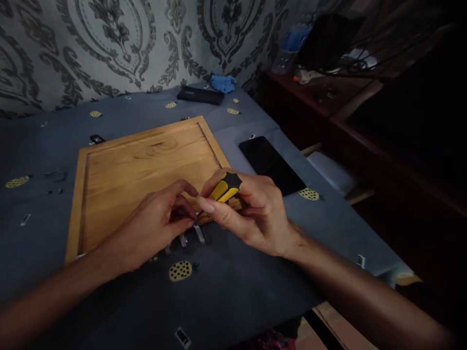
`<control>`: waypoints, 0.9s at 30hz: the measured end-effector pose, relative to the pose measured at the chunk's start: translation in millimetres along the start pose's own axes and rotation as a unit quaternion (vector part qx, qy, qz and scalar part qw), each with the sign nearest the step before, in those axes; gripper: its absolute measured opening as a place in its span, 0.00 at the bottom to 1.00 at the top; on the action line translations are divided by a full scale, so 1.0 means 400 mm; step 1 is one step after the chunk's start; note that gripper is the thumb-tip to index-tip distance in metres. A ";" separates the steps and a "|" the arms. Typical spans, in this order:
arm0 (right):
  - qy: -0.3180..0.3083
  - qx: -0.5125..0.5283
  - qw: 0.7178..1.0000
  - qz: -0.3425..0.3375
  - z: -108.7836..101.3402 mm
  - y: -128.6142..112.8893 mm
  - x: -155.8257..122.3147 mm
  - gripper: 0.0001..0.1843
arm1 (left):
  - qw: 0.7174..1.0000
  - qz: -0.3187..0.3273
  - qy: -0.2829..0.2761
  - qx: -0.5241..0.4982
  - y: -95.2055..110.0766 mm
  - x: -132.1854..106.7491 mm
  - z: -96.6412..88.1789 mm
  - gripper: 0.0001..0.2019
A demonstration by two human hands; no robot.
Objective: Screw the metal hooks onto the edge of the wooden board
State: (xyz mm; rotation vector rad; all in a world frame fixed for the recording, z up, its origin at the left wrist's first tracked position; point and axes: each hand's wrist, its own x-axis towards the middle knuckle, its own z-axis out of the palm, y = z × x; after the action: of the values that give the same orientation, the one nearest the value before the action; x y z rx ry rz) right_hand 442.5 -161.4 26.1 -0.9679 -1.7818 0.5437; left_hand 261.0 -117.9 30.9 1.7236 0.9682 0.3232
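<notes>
My right hand (pixel 257 209) grips a screwdriver (pixel 229 187) with a yellow and black handle, its shaft slanting down to the left. The tip meets the near edge of a shallow wooden tray or board (pixel 146 167) with a raised rim, beside small metal pieces (pixel 199 234) that stick out from that edge. My left hand (pixel 155 221) is closed in a pinch right by the tip; whatever lies between its fingers is hidden. A dark metal piece (pixel 97 139) shows at the far edge of the wood.
A black tablet or large phone (pixel 272 163) lies right of the wood. Further back are a black flat object (pixel 200 95) and a crumpled blue cloth (pixel 223 83). Small loose parts (pixel 54 191) lie at left. A plastic bottle (pixel 286 51) stands on dark furniture at right.
</notes>
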 end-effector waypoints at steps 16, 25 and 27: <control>-0.001 0.000 1.000 0.001 -0.001 0.003 0.000 0.11 | 0.998 0.030 0.001 0.056 -0.010 -0.013 0.011 0.09; -0.005 0.009 1.000 0.003 -0.001 0.003 0.001 0.10 | 0.999 0.016 0.011 0.045 -0.005 -0.016 0.019 0.10; -0.005 0.004 1.000 -0.004 -0.001 0.004 0.001 0.10 | 0.999 0.013 0.017 0.045 -0.008 -0.017 0.022 0.09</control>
State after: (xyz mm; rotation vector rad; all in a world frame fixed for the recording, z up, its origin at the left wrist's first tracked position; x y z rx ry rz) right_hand 443.5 -160.1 25.3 -0.9541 -1.7889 0.5517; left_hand 260.8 -128.6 26.4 1.8196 0.9983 0.3314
